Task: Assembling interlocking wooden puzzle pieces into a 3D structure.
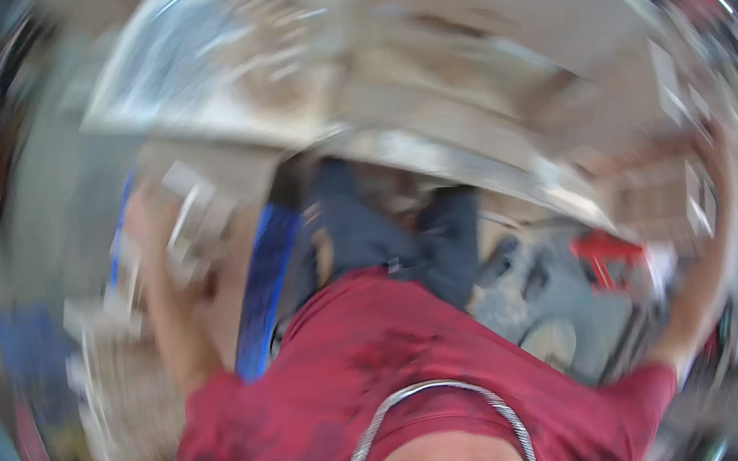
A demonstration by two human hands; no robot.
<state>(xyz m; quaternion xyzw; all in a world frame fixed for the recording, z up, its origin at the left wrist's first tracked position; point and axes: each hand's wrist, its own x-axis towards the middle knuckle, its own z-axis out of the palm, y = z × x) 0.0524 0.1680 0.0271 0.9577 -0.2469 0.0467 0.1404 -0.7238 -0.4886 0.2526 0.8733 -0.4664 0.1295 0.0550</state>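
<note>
Strong motion blur smears the whole view. My left hand (151, 209) reaches forward on the left, close beside a pale block-like piece (194, 208) on a brown surface. Whether it touches that piece I cannot make out, as its fingers are smeared. Far out on the right, my right hand (710, 143) is at the outer side of a stack of light brown blocks or boxes (652, 200). Its fingers are blurred too, and contact with the stack is unclear.
Ahead stands a wide pale worktable (278, 121) with brown debris on it. A blue-edged panel (268, 287) is left of my legs. Stacked pale pieces (131, 382) stand at the lower left; a red object (608, 255) lies at the right above a grey floor.
</note>
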